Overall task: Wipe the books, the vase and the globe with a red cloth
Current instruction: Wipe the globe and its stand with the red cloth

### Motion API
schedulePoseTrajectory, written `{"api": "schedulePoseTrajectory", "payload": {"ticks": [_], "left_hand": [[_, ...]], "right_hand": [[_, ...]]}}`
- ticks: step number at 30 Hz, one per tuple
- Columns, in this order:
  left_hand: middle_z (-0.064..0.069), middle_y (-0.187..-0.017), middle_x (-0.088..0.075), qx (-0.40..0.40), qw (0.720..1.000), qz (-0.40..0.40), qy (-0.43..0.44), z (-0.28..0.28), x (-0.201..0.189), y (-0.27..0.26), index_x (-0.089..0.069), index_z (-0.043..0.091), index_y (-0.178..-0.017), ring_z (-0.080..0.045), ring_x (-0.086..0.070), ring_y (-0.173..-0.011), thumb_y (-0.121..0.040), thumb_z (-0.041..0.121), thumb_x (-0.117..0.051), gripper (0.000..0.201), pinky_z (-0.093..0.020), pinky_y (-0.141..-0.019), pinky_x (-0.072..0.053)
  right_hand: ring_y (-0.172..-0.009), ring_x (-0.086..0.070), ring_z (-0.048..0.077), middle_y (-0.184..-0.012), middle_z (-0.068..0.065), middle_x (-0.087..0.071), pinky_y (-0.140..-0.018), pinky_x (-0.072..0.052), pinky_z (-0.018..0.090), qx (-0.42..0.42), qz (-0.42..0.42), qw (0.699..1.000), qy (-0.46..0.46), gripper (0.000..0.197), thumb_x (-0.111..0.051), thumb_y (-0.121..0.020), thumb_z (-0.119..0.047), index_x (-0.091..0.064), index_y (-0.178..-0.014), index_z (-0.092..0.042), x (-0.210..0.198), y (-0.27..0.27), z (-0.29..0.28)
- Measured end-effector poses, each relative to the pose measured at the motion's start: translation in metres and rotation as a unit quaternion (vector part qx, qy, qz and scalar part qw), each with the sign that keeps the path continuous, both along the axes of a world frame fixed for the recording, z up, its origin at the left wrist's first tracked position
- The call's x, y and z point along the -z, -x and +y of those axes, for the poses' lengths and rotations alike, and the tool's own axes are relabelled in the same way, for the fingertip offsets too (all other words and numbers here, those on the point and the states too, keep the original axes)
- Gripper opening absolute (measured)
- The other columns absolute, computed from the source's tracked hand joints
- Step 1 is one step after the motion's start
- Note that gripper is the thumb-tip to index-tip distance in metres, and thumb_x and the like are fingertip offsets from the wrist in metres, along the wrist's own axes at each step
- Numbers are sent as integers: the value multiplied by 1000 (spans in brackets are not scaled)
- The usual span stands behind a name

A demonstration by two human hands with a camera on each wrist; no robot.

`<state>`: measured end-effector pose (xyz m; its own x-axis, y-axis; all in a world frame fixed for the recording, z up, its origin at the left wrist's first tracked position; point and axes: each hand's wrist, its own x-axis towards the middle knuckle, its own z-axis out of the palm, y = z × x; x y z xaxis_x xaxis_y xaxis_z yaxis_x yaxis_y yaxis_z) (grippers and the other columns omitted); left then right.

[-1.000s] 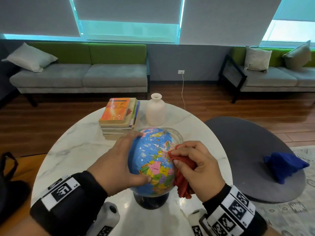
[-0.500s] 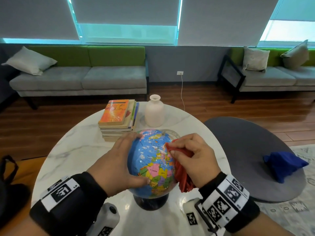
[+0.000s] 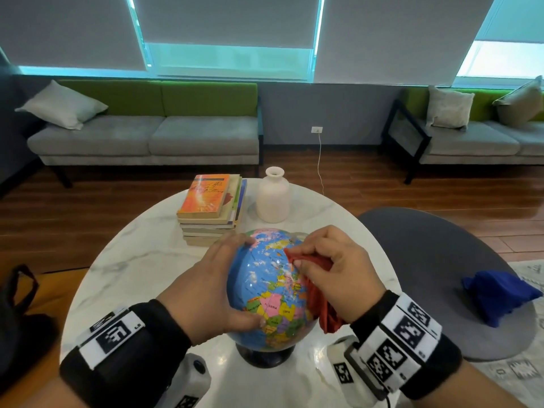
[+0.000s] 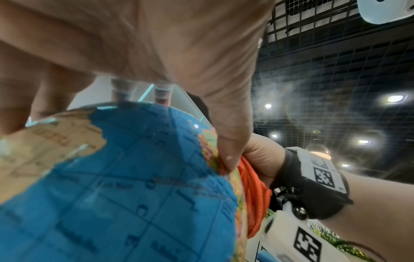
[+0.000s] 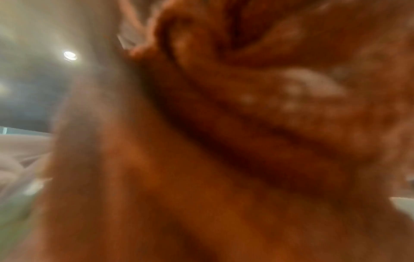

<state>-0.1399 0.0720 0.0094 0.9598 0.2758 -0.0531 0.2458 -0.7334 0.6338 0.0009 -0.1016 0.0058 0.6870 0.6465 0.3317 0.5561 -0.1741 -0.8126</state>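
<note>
Head view: near the bench's (image 3: pixel 132 260) front edge the globe (image 3: pixel 265 290) is gripped by the curled fingers of the left hand (image 3: pixel 206 293). The red cloth (image 3: pixel 321 301), clenched in the right hand (image 3: pixel 338 272), is pressed against its right side. Left wrist view: the red cloth is seen beside the left thumb. Right wrist view: filled by blurred red cloth.

Blue, multicoloured globe (image 3: pixel 259 284); red cloth (image 3: pixel 325 313); white vase (image 3: pixel 272 198); grey-veined white table (image 3: pixel 132 275)
</note>
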Motion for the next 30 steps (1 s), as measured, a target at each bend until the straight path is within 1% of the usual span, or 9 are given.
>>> {"api": "schedulePoseTrajectory", "payload": {"ticks": [2, 5, 9, 14, 17, 19, 23, 27, 30], "left_hand": [[21, -141, -23, 3, 1000, 0, 0, -1, 0, 0, -7, 74, -109, -9, -48, -119, -41, 62, -76, 98, -27, -90, -54], [21, -137, -25, 1, 1000, -7, -10, -2, 1, -1, -7, 70, -110, -8, -48, -117, -47, 54, -82, 100, -25, -91, -53], [21, -141, -22, -1, 1000, 5, -1, -1, 0, 0, -6, 75, -106, -9, -48, -118, -40, 63, -74, 96, -27, -88, -55], [20, -137, -26, -3, 1000, -8, -22, -2, 2, -2, -11, 63, -117, -8, -49, -114, -48, 54, -83, 100, -26, -90, -53], [19, -140, -25, -6, 1000, -6, -17, 0, 3, -1, -9, 70, -110, -9, -48, -116, -48, 53, -84, 99, -26, -89, -54], [19, -141, -25, -6, 1000, -5, -16, 1, 3, -1, -9, 72, -109, -9, -48, -117, -47, 53, -84, 99, -27, -89, -55], [17, -143, -22, -10, 999, -4, -32, -2, 3, -2, -12, 64, -118, -9, -47, -117, -49, 53, -84, 101, -27, -91, -53], [17, -146, -21, -7, 1000, 6, -24, -1, 2, -1, -6, 72, -109, -12, -48, -120, -46, 55, -83, 101, -29, -91, -54], [18, -145, -20, -9, 999, 10, -29, -1, 2, -2, -10, 64, -120, -10, -47, -120, -47, 57, -83, 103, -28, -91, -54]], "right_hand": [[-91, -58, 1, -89, -9, -59, -82, -40, 5, -2, -1, 1000, 4, 25, -74, -76, -3, -76, -87, -25, -2, -5, 0], [-91, -56, -3, -88, -11, -58, -82, -38, 2, 34, 5, 999, 11, 22, -73, -78, -4, -76, -86, -24, -3, -8, 6], [-91, -57, 1, -90, -10, -57, -82, -41, 5, -15, -8, 1000, 16, 23, -75, -76, -4, -77, -87, -24, -5, 4, 1], [-91, -56, -1, -93, -5, -61, -81, -37, 1, 50, 21, 998, 18, 24, -72, -79, -6, -73, -84, -29, -4, -5, 3], [-93, -58, 2, -93, -11, -58, -84, -43, 8, 5, -6, 1000, 8, 19, -72, -76, -9, -75, -84, -26, -1, 8, 2], [-94, -59, 4, -93, -10, -57, -84, -43, 9, -19, -23, 1000, -10, 19, -68, -72, -11, -76, -85, -23, 2, 11, -2], [-94, -56, 0, -92, -11, -57, -83, -39, 4, 27, -19, 999, -4, 28, -70, -76, -1, -75, -85, -26, 7, 1, -6], [-96, -58, 3, -96, -10, -57, -86, -43, 10, -16, -26, 999, -10, 20, -66, -74, -13, -77, -89, -23, 7, 9, -8], [-98, -57, 3, -97, -11, -56, -87, -41, 9, -8, -17, 1000, -21, 20, -66, -73, -16, -76, -88, -24, 5, 11, -7]]}}
